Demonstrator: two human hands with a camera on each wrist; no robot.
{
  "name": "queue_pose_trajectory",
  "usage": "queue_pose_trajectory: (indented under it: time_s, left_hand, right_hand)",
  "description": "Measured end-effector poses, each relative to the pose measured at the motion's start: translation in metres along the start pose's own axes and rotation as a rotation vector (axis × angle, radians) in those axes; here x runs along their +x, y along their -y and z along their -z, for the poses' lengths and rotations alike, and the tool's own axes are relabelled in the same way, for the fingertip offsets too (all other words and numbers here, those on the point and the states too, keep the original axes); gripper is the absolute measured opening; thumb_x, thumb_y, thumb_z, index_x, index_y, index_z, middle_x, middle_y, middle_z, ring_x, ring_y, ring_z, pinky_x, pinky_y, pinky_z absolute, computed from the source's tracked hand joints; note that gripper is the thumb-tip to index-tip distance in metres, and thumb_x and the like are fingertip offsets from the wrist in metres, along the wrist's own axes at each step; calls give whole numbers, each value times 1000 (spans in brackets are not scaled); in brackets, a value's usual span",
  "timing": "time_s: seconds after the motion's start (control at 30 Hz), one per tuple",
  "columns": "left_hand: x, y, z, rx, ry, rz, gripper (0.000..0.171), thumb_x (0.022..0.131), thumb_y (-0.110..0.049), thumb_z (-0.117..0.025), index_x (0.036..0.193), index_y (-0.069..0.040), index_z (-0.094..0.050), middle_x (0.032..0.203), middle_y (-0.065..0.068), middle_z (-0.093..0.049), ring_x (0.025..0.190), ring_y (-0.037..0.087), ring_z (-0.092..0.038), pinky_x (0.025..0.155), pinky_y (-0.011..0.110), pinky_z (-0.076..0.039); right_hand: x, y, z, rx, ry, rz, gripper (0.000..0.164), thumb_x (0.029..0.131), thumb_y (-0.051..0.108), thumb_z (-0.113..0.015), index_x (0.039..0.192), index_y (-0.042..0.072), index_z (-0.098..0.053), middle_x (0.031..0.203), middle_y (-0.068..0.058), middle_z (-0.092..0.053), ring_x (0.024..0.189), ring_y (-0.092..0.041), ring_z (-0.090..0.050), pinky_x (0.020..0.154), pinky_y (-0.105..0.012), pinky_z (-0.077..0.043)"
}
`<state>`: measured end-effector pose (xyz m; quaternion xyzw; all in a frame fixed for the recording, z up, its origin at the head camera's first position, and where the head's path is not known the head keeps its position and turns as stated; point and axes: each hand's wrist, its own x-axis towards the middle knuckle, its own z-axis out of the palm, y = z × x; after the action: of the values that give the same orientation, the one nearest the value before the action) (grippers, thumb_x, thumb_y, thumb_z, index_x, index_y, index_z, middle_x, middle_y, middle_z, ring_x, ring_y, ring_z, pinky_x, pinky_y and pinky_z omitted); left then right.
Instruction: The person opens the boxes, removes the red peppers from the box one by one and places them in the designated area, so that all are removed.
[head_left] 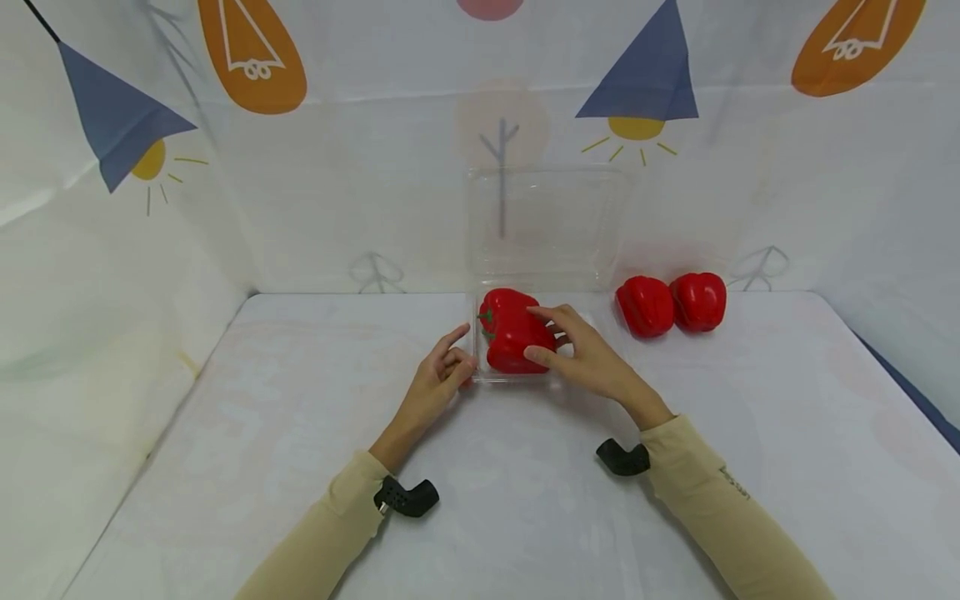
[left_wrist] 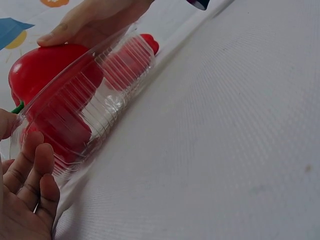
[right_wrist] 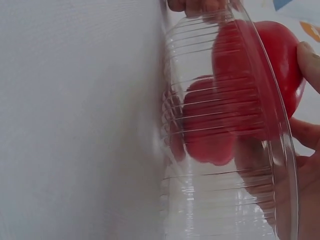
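A clear plastic clamshell box [head_left: 513,379] lies on the table with its lid [head_left: 547,221] raised against the back wall. My right hand [head_left: 588,358] grips a glossy red bell pepper [head_left: 517,348] between thumb and fingers, over the box. In the right wrist view, this pepper [right_wrist: 282,70] rises above the rim, with another red bell pepper [right_wrist: 207,125] lower inside, seen through the ribbed wall. At the box's left end is my left hand [head_left: 442,375], its index finger extended and the others loosely bent beside the wall; the exact contact is hard to see.
Two more red bell peppers [head_left: 645,307] sit side by side at the back right of the table, to the right of the box. A white cloth wall printed with lamps and bulbs stands behind the white table [head_left: 337,367], and another wall borders its left side.
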<state>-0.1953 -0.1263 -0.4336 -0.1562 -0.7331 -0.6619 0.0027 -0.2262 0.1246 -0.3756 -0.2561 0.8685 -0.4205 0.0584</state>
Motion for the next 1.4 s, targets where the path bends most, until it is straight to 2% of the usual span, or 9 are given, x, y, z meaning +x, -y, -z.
queue_pose_trajectory:
  time_s: [0.3,0.7,0.9,1.23,1.4]
  left_hand:
    - [0,-1,-1,10,-6,6,54,95,-6,-54,145,-5,-33,95,28,-58,72,6,-54,69,16,-46]
    - [-1,-2,-1,4,-7,-9,54,94,-4,-54,144,-3,-33,95,29,-58,73,7,-56,69,17,-47]
    - [0,-1,-1,1,-9,-11,54,94,-5,-54,144,-3,-33,95,28,-58,73,8,-56,69,18,-47]
    - [-1,0,0,1,-4,-15,54,94,-4,-53,145,-3,-32,96,29,-58,73,9,-56,68,18,-47]
    - [-1,0,0,-4,-5,-11,55,94,-4,-53,145,-3,-32,97,30,-58,74,10,-56,68,18,-47]
  right_hand:
    - [-4,2,5,19,-11,-9,66,85,41,-67,143,24,-39,124,-3,-46,117,-23,-47,95,-45,-48]
    - [-6,2,13,64,-54,51,60,85,32,-70,138,27,-44,129,-1,-46,118,-20,-45,99,-47,-43]
    - [-9,3,15,119,-30,3,62,84,36,-71,137,28,-41,133,2,-48,119,-21,-48,91,-46,-50]
    - [-15,-2,22,144,-26,-101,66,82,37,-71,135,29,-34,140,-4,-43,125,-28,-45,87,-44,-52]
    - [-16,-4,25,156,-34,-79,72,81,33,-73,139,27,-31,140,-4,-43,126,-28,-44,88,-45,-53]
